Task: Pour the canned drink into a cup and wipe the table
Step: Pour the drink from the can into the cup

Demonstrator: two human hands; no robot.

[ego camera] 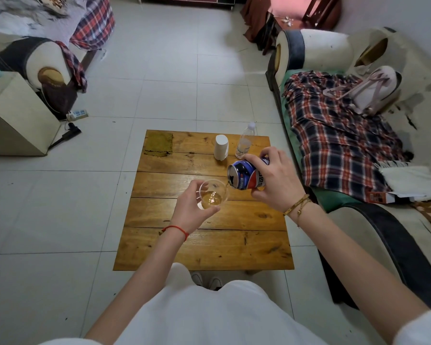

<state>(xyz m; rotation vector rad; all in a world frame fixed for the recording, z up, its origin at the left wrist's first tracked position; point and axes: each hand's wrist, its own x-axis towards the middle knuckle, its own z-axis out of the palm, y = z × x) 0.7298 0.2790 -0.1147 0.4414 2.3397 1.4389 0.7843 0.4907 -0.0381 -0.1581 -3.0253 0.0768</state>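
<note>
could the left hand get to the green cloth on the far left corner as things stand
Probably not yet: the path over the table looks free, but the left hand holds the cup under the tilted can; cloth.

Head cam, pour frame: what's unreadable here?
- How much is left in the can: opaque wall, right hand wraps it.
- Near side of the cup: behind the left hand fingers.
- Spills on the table: glare and wood grain hide any.
- White cup stack: count too small to tell.

I see the can [246,176] tipped right of the cup [213,194] above the table [209,245], cloth [159,144] at its far-left corner.
</note>
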